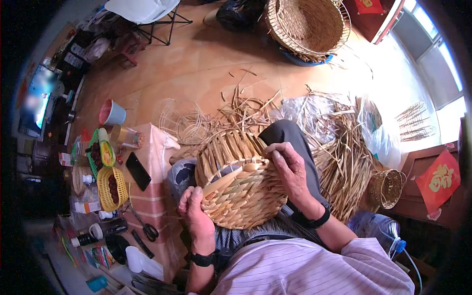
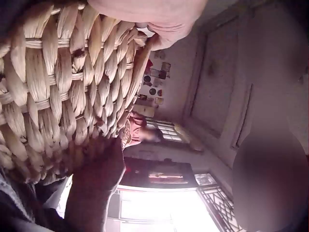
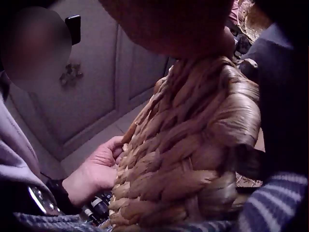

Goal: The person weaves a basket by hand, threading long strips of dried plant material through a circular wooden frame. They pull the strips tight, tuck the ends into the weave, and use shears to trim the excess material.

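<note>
One round basket (image 1: 250, 199) of thick, ridged plant-fibre weave lies tilted on the lap (image 1: 230, 240), between both hands. The right hand (image 1: 293, 171) pinches its far-right rim; the left hand (image 1: 199, 217), nearer, pinches a smooth, flat strand (image 1: 222, 185) whose long axis slants from near left towards far right.

1 black phone (image 1: 138, 171) lies on the tabletop (image 1: 164, 206) near 1 yellow basket (image 1: 102, 191). 1 white chair (image 1: 145, 10) stands on the floor (image 1: 162, 69); 1 red paper (image 1: 438, 178) with a gold character is on a brown panel (image 1: 417, 163).
</note>
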A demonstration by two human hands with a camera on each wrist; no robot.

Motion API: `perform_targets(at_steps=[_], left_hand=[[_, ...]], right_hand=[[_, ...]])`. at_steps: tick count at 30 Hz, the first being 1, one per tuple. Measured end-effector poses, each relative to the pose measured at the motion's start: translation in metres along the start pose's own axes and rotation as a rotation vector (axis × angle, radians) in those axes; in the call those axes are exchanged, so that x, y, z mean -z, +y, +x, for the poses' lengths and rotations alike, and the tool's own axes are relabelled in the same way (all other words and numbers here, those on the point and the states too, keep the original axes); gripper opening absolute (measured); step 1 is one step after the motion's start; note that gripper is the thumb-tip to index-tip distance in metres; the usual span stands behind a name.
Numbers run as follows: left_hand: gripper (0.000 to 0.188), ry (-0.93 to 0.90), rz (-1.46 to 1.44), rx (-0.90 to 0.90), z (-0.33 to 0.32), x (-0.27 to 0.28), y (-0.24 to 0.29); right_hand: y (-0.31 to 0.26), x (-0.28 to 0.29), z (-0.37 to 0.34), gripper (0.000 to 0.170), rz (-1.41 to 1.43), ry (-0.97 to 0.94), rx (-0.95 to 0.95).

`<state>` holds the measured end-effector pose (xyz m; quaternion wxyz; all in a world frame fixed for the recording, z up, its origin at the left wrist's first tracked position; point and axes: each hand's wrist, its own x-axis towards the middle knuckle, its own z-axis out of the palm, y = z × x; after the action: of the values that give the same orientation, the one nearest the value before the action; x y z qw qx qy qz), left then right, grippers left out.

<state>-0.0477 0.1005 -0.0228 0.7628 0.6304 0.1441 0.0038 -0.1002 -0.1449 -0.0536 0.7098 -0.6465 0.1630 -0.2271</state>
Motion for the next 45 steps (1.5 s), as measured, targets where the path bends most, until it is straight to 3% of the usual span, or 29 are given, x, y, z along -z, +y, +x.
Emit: perform_targets(at_steps=[2,7,13,14,16,17,19,20,23,24,26,32,37,45], left_hand=[[0.011,0.067,-0.060,0.039,-0.001,0.002,-0.003],[0.026,0.053,-0.158,0.133,0.014,0.027,-0.018],[0.015,0.012,-0.143,0.015,0.012,0.034,-0.020],[0.011,-0.260,0.209,-0.105,0.027,0.061,-0.011],[0.013,-0.459,0.730,-0.344,0.032,0.054,0.034],[0.014,-0.526,0.950,-0.502,0.034,0.051,0.057],[0.018,-0.415,1.043,-0.647,0.013,0.007,0.087],[0.024,-0.396,1.018,-0.680,0.012,0.000,0.086],[0.036,-0.563,1.133,-0.933,0.006,-0.029,0.080],[0.037,-0.608,1.155,-0.967,0.004,-0.040,0.078],[0.038,-0.695,1.194,-1.035,0.000,-0.059,0.076],[0.035,-0.723,1.297,-1.066,0.003,-0.074,0.074],[0.012,-0.786,1.349,-1.044,0.007,-0.084,0.080],[0.007,-0.872,1.228,-1.166,0.022,-0.086,0.076]], right_hand=[[-0.004,0.004,0.001,0.015,-0.077,-0.024,-0.002],[-0.013,0.004,-0.003,0.021,-0.040,-0.072,-0.077],[-0.012,0.010,0.005,0.025,0.049,-0.169,-0.107],[-0.011,0.013,0.007,0.024,0.059,-0.195,-0.115],[-0.016,0.013,0.008,0.026,-0.026,-0.208,-0.107],[-0.024,0.014,0.010,0.027,-0.183,-0.221,0.025],[-0.035,0.014,0.014,0.028,-0.491,-0.254,0.293],[-0.033,0.010,0.011,0.032,-0.445,-0.193,0.324],[-0.037,0.011,0.010,0.031,-0.528,-0.237,0.453],[-0.040,0.012,0.015,0.029,-0.708,-0.270,0.600],[-0.054,0.010,0.017,0.028,-0.872,-0.316,0.654],[-0.065,-0.001,0.013,0.026,-1.099,-0.391,0.714],[-0.072,-0.010,0.017,0.021,-0.996,-0.408,0.588],[-0.076,-0.011,0.025,0.020,-1.036,-0.445,0.595]])
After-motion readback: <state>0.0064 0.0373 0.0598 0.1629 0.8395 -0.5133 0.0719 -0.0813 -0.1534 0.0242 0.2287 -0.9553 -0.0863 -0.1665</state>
